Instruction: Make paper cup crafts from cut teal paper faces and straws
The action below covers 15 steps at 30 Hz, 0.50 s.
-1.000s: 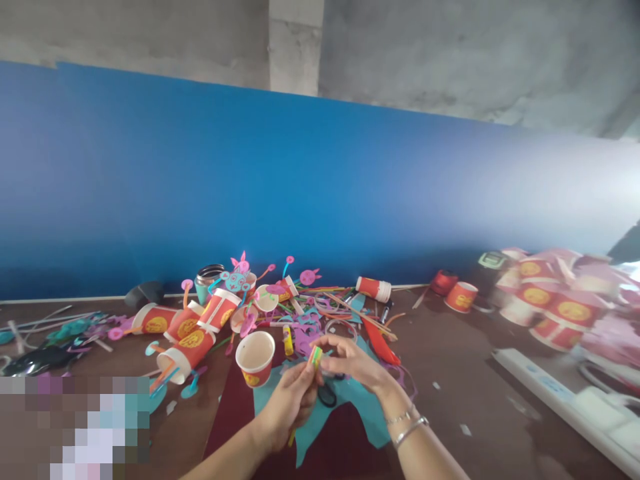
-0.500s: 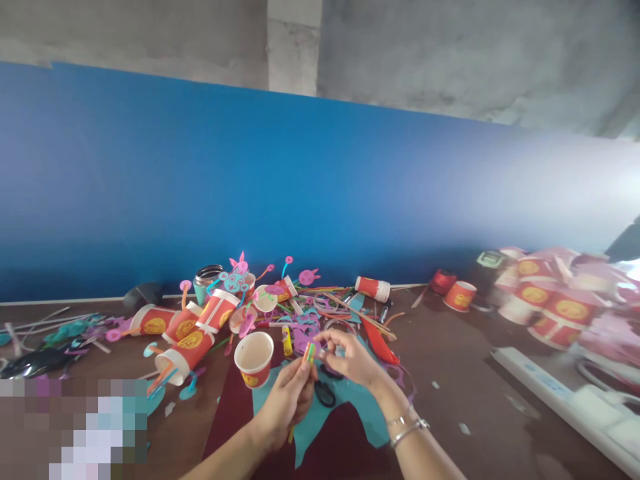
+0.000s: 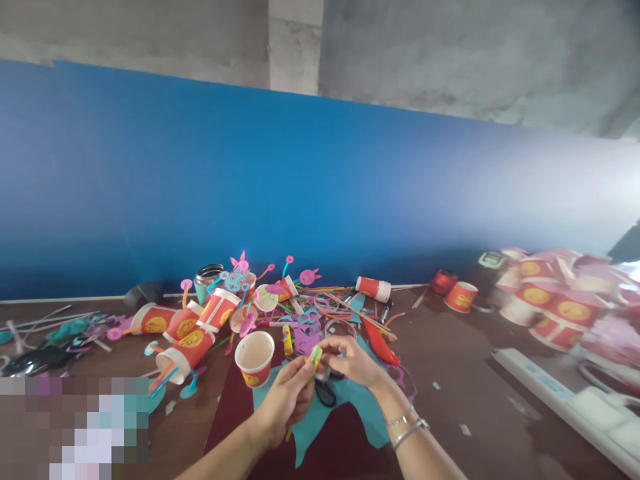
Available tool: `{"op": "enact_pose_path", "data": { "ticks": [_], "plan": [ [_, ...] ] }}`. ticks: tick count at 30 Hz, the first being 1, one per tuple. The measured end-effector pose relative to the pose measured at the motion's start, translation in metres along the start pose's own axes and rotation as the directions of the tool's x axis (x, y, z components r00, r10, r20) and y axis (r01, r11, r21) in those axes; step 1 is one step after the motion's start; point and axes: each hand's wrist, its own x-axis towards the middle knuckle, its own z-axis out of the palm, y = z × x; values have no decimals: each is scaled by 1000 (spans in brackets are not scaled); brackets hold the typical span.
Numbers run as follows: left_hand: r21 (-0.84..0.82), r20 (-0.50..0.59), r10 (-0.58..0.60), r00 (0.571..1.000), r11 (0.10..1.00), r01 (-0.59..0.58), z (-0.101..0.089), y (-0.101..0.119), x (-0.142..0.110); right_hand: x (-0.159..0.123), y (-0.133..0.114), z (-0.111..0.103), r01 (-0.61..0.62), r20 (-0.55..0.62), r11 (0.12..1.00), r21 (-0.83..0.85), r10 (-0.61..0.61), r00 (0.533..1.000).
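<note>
My left hand (image 3: 289, 397) is closed on a thin yellow-and-green strip (image 3: 315, 357), which looks like a straw or folded paper. Its coloured top sticks out above the thumb, and a yellow end shows below the fist. My right hand (image 3: 350, 360), a bracelet at its wrist, has curled fingers pinching at the strip's top. Under both hands lies a cut sheet of teal paper (image 3: 363, 417), with black-handled scissors (image 3: 326, 393) on it. Left of the hands an open red-and-white paper cup (image 3: 255, 360) stands upright. A yellow glue tube (image 3: 287, 340) lies behind.
Decorated paper cups (image 3: 187, 347) lie in a cluster to the left. Straws and purple paper scraps (image 3: 305, 337) are heaped behind my hands. A stack of cups (image 3: 373, 289) lies at the back. On the right are a white power strip (image 3: 545, 387) and a blurred pile of cups (image 3: 565, 300).
My right hand's fingers have come in from just beside the strip to its top. The strip has tilted a little to the right in my left hand.
</note>
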Motion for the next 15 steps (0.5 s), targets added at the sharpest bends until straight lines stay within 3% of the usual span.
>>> {"op": "enact_pose_path", "data": {
  "ticks": [7,13,15],
  "plan": [
    [25,2,-18,1000,1000,18,2,2,0,-8,-17,-2,-116,95,981,156,102,990],
    [96,-58,-45,997,994,51,4,0,0,-10,-20,-1,-146,-114,986,81,155,981],
    [107,-54,-42,998,993,48,3,-1,1,-8,-17,0,-136,-125,990,39,140,982]
  ]
}}
